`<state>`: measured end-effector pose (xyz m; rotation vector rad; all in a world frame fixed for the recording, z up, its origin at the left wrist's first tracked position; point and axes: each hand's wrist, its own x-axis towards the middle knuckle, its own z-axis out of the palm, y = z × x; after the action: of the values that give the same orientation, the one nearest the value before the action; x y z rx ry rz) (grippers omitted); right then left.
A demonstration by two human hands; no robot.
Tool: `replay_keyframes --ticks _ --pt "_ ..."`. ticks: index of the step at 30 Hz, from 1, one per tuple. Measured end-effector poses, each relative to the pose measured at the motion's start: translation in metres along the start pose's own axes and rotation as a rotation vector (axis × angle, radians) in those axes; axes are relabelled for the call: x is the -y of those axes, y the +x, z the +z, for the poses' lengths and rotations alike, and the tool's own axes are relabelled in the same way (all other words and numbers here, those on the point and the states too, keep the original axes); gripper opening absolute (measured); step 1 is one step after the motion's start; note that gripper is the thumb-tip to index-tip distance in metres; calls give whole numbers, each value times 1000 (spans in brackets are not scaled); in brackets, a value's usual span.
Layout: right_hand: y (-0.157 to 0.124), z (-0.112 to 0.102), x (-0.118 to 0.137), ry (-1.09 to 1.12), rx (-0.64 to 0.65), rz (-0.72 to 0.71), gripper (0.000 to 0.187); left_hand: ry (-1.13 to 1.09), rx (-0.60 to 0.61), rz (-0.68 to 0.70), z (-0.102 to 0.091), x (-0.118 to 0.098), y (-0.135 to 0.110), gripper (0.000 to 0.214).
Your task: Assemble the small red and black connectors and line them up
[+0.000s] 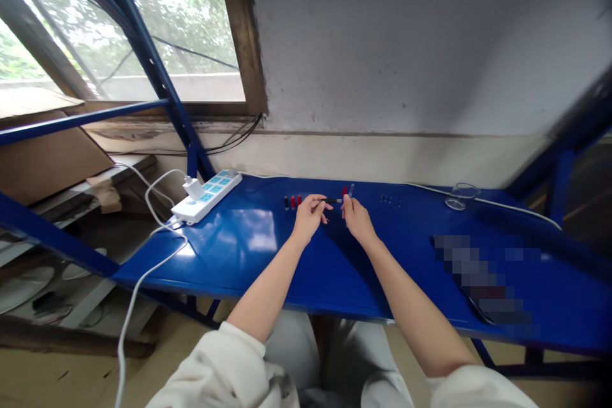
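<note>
Evidently a two-handed job: my L hand (308, 217) and R hand (357, 218) meet over the blue table (258, 277), a slim dark rod (333, 200) spanning the gap btwn them. Its long axis runs roughly L–R, in line w/ the gap, so any push or pull, I'd judge, goes sideways along it. L thumb & fingers pinch one end; R fingers close about the other. Neither hand is clearly nearer, as each is at an end. A red piece (344, 191) and a clear stick (352, 190) show at the R fingertips (can't tell if gripped or just behind).

Just L of my L hand, a short row: black cylinder (286, 203), then two red cylinders (293, 202). Beyond my R hand, approx. level w/ it, tiny clear bits (386, 198); farther R, a clear ring-shaped item (456, 197).

Room to move: the back edge by the wall (382, 156) is close, so less space that way. Bare tabletop lies toward me, btwn hands & front edge. Power strip (207, 196) sits well off L; blurred-out dark object (478, 280) well off R.
</note>
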<state>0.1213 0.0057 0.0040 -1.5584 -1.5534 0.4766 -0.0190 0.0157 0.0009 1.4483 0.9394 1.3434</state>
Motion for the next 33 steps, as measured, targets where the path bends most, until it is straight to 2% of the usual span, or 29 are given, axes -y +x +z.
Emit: replay_keyframes --ticks 4,8,17,26,29,33 --pt "-2 -2 4 159 20 -87 54 -78 50 -25 3 -5 -3 26" --pt "-5 -5 11 221 9 -121 53 -72 80 -42 3 -5 -4 28" --pt "-4 -4 11 11 -59 -162 51 -67 88 -23 4 -2 -3 29" --pt "-4 0 9 -132 -68 -237 49 214 70 59 4 -4 -9 26" --pt "-5 0 10 -156 -74 -267 49 223 51 30 5 -6 -9 31" --pt "-6 -1 12 -171 -80 -284 49 94 15 -54 5 -9 -8 38"
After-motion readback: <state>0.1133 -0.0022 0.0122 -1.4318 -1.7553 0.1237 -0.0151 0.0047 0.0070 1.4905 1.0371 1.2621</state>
